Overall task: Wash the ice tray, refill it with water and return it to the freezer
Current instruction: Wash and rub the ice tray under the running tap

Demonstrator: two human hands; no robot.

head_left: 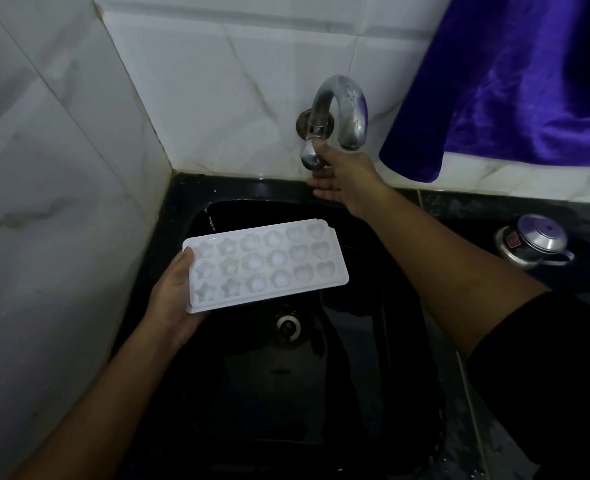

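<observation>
Head view is showing a person standing at a black rectangular sink (pixel 182 216) set into a dark counter, in a corner of white veined wall tiles (pixel 217 64).

The left hand (pixel 174 299) is gripping the white plastic ice tray (pixel 266 265) by its left short end, with the thumb lying on the top rim and the fingers curling underneath. The ice tray is hanging over the sink basin, above and just behind the round metal drain (pixel 288 325), and is touching nothing but that hand. It is sitting open side up, with its far right corner tilting slightly upward. Its moulds are running in three rows of six, in star, round and heart shapes. Whether the moulds are holding anything cannot be told.

The right hand (pixel 342 174) is reaching forward to the curved, spotted chrome tap (pixel 342 109) mounted on the back wall. It is pinching the rounded chrome tap handle (pixel 309 154), with the thumb pressing on the upper side; the remaining fingers are lying loosely below the handle. A black sleeve (pixel 546 358) is covering the right upper arm.

A glossy purple cloth (pixel 529 81) is hanging at upper right, beside the tap. A small lidded steel pot (pixel 532 242) is standing on the counter to the right of the sink, well apart from the tray.
</observation>
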